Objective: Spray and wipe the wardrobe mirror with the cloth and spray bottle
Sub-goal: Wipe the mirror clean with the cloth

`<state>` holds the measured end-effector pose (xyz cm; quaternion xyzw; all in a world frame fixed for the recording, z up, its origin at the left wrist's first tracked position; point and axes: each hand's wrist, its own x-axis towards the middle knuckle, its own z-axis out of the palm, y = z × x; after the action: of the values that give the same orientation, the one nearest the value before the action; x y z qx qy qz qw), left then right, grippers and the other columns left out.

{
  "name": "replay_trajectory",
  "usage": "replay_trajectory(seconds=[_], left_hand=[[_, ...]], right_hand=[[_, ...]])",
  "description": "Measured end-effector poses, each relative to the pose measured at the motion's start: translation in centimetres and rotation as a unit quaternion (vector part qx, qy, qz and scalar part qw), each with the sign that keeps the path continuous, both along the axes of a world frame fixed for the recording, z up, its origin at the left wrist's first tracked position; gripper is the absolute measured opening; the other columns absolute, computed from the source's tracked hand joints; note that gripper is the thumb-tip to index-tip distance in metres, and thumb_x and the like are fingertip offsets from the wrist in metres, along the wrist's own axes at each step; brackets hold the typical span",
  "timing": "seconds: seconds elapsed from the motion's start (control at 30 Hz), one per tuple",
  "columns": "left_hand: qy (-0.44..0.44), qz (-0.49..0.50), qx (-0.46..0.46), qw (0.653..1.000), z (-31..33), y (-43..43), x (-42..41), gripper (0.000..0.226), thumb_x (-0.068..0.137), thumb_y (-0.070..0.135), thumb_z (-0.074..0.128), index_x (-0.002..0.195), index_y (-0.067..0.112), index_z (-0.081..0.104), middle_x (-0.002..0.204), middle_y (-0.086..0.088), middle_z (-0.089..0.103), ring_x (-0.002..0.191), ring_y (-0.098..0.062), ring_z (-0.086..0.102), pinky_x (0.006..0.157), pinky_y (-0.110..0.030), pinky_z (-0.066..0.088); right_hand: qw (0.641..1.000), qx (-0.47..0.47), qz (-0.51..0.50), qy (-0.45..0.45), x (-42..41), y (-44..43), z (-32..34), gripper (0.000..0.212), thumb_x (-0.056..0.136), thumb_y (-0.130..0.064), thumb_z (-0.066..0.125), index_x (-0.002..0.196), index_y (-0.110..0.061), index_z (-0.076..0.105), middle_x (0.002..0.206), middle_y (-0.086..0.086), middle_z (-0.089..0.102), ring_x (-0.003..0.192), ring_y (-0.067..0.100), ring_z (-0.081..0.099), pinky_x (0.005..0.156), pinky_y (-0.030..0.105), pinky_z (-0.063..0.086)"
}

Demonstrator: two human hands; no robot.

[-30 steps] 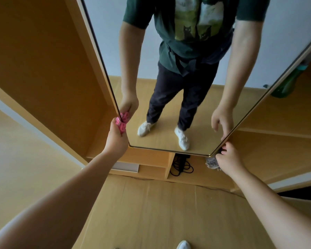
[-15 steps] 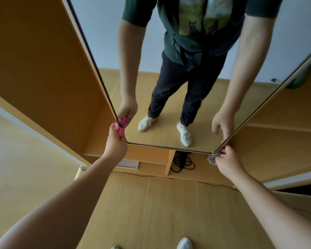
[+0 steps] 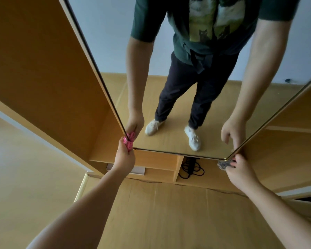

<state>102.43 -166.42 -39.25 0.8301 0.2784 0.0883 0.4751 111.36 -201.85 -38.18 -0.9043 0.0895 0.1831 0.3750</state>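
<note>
The wardrobe mirror [image 3: 171, 97] is a tall dark-framed panel filling the middle of the view and reflecting a person. My left hand [image 3: 123, 158] grips a bunched pink cloth [image 3: 128, 143] against the mirror's lower left corner. My right hand [image 3: 241, 172] pinches a small grey cloth [image 3: 223, 164] at the lower right corner. No spray bottle shows in the current view.
Open wooden wardrobe compartments [image 3: 48, 83] flank the mirror on both sides. Below the mirror a low shelf holds a coiled black cable [image 3: 191, 168]. A white flat box [image 3: 138, 170] sits under the left shelf. Wooden floor [image 3: 160, 212] lies in front.
The view has tilted down and drifted right, so the green bottle on the right shelf has left the frame. Both hands have stayed at the mirror's bottom corners with their cloths.
</note>
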Motion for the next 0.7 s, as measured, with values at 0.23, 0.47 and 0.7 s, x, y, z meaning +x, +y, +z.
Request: replay_trajectory(seconds=[0.23, 0.47, 0.7], left_hand=[[0.019, -0.005, -0.038, 0.999, -1.7, 1.3, 0.1, 0.042, 0.098, 0.014, 0.042, 0.14, 0.016, 0.034, 0.122, 0.004, 0.051, 0.113, -0.011, 0.045, 0.094, -0.025, 0.033], [-0.009, 0.142, -0.29, 0.946, -2.6, 0.6, -0.5, 0.032, 0.09, 0.01, 0.057, 0.122, 0.013, 0.054, 0.108, -0.009, 0.068, 0.101, -0.024, 0.065, 0.098, -0.041, 0.048], [-0.088, 0.282, -0.536, 0.79, -2.1, -3.4, 0.9, 0.036, 0.096, -0.001, 0.042, 0.132, 0.001, 0.046, 0.109, -0.014, 0.063, 0.101, -0.025, 0.063, 0.092, -0.034, 0.049]], right_hand=[[1.0, -0.004, -0.015, 0.001, 0.4, 0.3, -1.1, 0.041, 0.088, -0.001, 0.051, 0.129, -0.001, 0.046, 0.125, 0.015, 0.059, 0.118, 0.028, 0.056, 0.086, 0.033, 0.043], [1.0, 0.007, -0.001, 0.008, 0.1, 0.2, -0.5, 0.053, 0.088, -0.002, 0.054, 0.139, -0.005, 0.041, 0.131, 0.014, 0.056, 0.123, 0.027, 0.053, 0.097, 0.04, 0.044], [1.0, 0.019, -0.001, 0.009, 0.2, -0.1, -0.4, 0.055, 0.088, -0.003, 0.056, 0.14, -0.007, 0.041, 0.129, 0.014, 0.057, 0.121, 0.028, 0.054, 0.101, 0.044, 0.044]])
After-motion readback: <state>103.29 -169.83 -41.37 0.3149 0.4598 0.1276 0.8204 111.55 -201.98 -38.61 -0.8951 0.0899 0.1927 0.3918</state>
